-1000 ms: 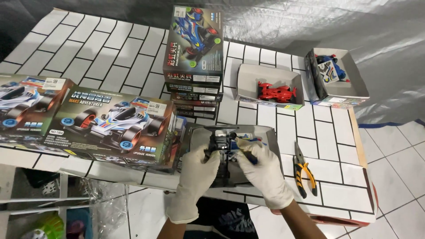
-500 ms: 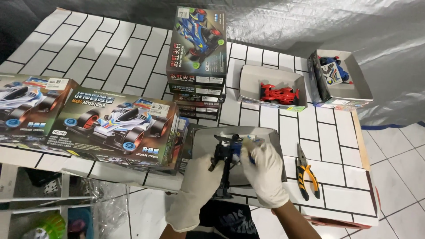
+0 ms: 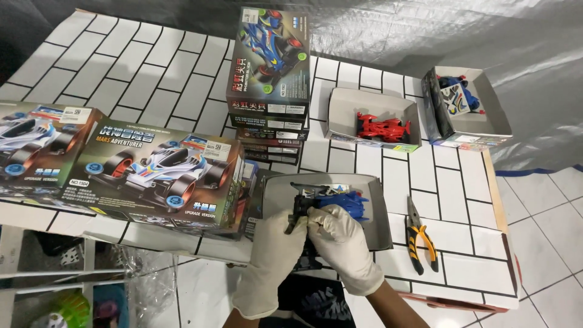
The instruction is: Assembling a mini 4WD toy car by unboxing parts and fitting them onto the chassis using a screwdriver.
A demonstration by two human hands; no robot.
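Single head view, looking steeply down (from above) at the tiled table [image 3: 152,73], close in

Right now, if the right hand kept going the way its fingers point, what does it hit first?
The right hand points up and left, fingers already on the black car chassis that the left hand also grips. Beyond it, probably the grey tray's left wall; depth is unclear.

Pliers [image 3: 421,242] right of tray [image 3: 378,228] — stacked boxes [image 3: 268,79] behind.

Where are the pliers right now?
In the head view, the yellow-handled pliers lie on the tiled table, right of the grey tray and the right hand.
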